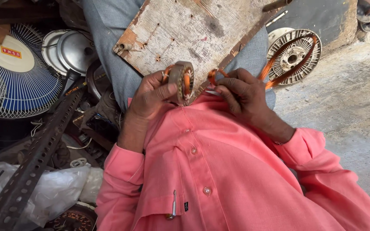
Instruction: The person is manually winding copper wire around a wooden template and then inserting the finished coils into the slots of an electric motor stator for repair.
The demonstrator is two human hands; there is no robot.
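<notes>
Head view: left hand [153,96] clamps the small motor core [182,82] upright at centre, braced over the wooden board [185,34] on the lap. Right hand [240,92], at 3 o'clock of it, pinches a loop of copper wire [213,75] taut. A second wire-draped stator [294,55] lies at 2 o'clock, fan grille [13,72] at 9.

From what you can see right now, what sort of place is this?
Probably a small fan or motor repair workshop. The left hand holds a round motor core wound with orange copper wire; a blue-bladed fan behind a white wire guard and a bare metal stator ring lie nearby.
</notes>
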